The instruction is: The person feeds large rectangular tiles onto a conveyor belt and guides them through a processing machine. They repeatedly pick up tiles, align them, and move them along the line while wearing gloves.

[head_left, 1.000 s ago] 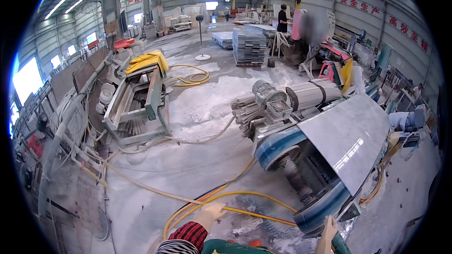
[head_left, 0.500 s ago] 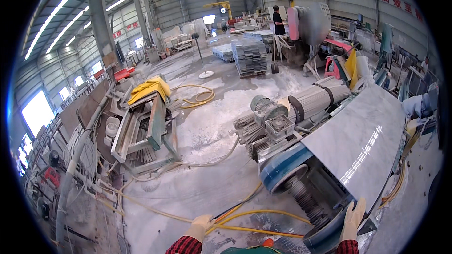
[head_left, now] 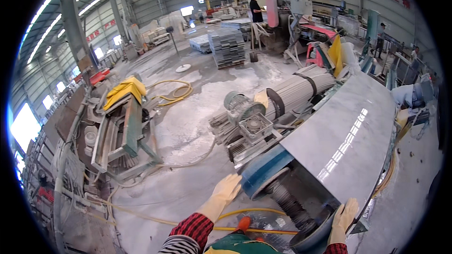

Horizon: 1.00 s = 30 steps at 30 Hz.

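Since the earlier frame, the left hand (head_left: 223,194) is moving up from the yellow hoses (head_left: 278,231) beside the blue-ended machine (head_left: 264,168), its straight fingers almost together. The right hand (head_left: 344,216), fingers slightly apart, is seemingly touching the near corner of the pale slab (head_left: 341,134) lying across that machine.

Matt, rubbery-looking cream gloves (head_left: 213,207) cover my left grip (head_left: 227,189) and right grip (head_left: 347,214); my checked sleeve (head_left: 195,230) is soft woven cloth. The pale slab (head_left: 346,127) looks like polished stone, smooth and glossy, mirroring a streak of light. The blue curved guard (head_left: 266,167) appears to be painted metal, scuffed and dusty. I see dull, finned metal on the motor (head_left: 239,106), a ridged grey shaft (head_left: 293,203), smooth plastic-looking yellow hose (head_left: 258,210) and a rough, powdery floor (head_left: 181,186).
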Motion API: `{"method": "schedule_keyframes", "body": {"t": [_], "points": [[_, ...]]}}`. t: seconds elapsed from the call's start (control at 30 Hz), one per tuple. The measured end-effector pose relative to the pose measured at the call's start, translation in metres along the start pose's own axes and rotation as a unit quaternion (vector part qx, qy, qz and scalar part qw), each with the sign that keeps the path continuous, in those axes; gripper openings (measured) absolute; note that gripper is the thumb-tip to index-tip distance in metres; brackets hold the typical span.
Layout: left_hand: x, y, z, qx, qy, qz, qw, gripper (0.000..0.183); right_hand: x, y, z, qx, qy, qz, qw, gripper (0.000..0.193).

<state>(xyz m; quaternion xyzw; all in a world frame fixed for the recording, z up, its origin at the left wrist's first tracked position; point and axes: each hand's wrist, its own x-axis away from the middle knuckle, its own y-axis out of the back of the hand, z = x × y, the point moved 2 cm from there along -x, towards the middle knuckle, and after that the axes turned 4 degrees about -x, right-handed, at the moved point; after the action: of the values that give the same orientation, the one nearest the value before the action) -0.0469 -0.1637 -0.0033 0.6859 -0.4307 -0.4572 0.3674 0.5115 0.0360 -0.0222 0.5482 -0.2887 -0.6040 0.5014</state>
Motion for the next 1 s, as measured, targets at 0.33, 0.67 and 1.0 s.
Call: {"method": "schedule_keyframes", "body": {"t": [0.33, 0.67, 1.0], "points": [[-0.192, -0.027, -0.104, -0.016, -0.185, -0.005, 0.983, 0.055, -0.019, 0.010, -0.008, 0.048, -0.076, -0.050, 0.995, 0.048], [-0.258, -0.072, -0.132, 0.033, -0.226, 0.022, 0.973, 0.049, -0.047, 0.107, 0.097, -0.077, -0.113, 0.026, 0.990, 0.051], [-0.262, -0.058, -0.143, 0.069, -0.216, 0.037, 0.973, 0.045, -0.029, 0.075, 0.055, -0.033, -0.051, -0.019, 0.998, 0.052]]}}
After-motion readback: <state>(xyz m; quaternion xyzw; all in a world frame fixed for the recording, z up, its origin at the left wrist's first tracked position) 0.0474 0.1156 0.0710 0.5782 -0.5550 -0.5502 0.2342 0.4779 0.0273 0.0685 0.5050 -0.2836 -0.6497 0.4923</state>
